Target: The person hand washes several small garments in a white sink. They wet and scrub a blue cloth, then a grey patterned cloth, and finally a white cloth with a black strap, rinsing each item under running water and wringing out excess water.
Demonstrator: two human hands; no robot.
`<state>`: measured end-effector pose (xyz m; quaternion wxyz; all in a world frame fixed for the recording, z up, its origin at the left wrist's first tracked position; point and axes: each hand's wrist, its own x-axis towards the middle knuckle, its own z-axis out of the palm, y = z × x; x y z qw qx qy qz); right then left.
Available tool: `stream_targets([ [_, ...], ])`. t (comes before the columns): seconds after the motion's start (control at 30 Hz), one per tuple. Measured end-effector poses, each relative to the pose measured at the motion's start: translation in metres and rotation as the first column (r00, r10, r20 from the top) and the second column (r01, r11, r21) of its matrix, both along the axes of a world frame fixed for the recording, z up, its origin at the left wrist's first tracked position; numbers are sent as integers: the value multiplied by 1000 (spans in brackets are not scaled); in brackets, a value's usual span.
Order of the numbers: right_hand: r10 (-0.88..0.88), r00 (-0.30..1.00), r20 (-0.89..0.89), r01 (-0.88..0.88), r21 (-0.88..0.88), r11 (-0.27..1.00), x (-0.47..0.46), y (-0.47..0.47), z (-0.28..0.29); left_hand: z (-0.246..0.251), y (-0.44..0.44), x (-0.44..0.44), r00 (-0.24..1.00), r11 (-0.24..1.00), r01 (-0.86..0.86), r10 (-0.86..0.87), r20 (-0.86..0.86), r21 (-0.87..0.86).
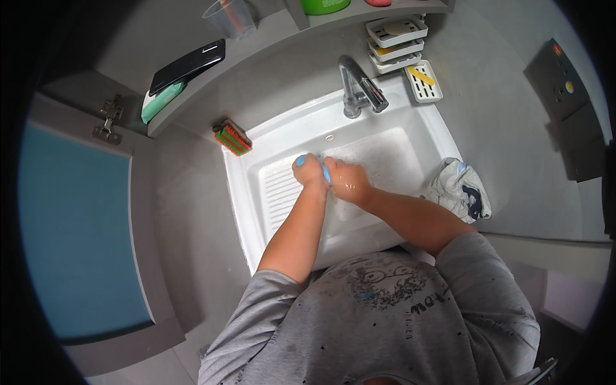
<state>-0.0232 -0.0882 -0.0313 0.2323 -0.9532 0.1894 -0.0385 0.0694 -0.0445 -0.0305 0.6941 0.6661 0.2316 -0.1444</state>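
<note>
My left hand (310,172) and my right hand (347,180) are side by side above the white laundry sink (298,124), both clenched around a light blue cloth (327,174). One bit of the cloth pokes out at the left fist, another shows between the two fists; the rest is hidden in my fingers. Wet skin glistens on the right hand. Below the left hand lies the ribbed washboard part (280,192) of the sink. Sudsy or cloudy water (392,154) appears to cover the basin floor to the right.
A chrome faucet (353,89) rises at the back rim. A scrubbing brush (233,138) sits at the left corner, a crumpled grey cloth (455,190) on the right rim. Soap dishes (397,31) hang on the wall. The shelf bears a phone (187,67) and a plastic cup (231,21).
</note>
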Motion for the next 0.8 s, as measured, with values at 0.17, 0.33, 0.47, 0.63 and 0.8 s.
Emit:
stream_targets([
  [0.17, 72, 944, 322, 29, -299, 954, -1, 2, -17, -1, 1, 4, 959, 970, -52, -17, -284, -236],
  [0.33, -208, 947, 246, 53, 517, 854, 4, -28, -15, 10, 24, 8, 905, 903, 375, -405, -126, -210],
  [0.47, -105, 963, -249, 207, 929, -308, -5, -46, 21, 13, 72, 1, 343, 583, 672, -792, 505, 457],
  [0.63, 195, 961, -197, 274, 769, -577, -11, -37, 31, 24, 88, 22, -392, 482, 113, -782, 485, 869],
  [0.8, 456, 879, -135, 285, 918, -278, -6, -30, 38, 63, 78, 28, -578, 277, 206, -740, 345, 938],
])
